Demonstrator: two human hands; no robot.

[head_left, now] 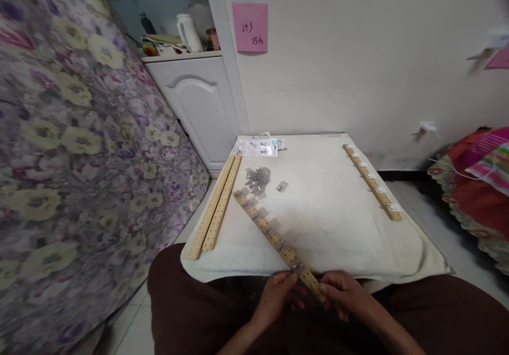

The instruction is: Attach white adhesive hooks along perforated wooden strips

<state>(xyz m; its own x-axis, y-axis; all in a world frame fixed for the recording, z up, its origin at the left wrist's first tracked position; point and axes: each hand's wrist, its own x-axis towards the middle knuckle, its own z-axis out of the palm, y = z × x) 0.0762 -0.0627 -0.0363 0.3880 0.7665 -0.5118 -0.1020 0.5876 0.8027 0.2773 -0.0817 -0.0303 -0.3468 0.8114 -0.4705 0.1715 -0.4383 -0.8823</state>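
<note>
A perforated wooden strip (274, 237) slants from the table's middle left over its front edge. Small metal pieces in clear plastic bags sit in a row along it. My right hand (342, 293) pinches the strip's near end between thumb and fingers. Just to the left, my left hand (281, 290) is closed on the strip's edge by the nearest metal piece (296, 265); its lower fingers curl beneath. A pile of small bagged metal pieces (257, 178) lies beyond the strip's far end, with a single bagged piece (282, 186) to its right.
Two bare perforated strips (217, 206) lie side by side along the table's left edge. Another strip (371, 182) with white tags lies at the right. Flat printed packages (257, 147) rest at the back on the white table cover (318, 185). A floral curtain (91, 148) hangs at left.
</note>
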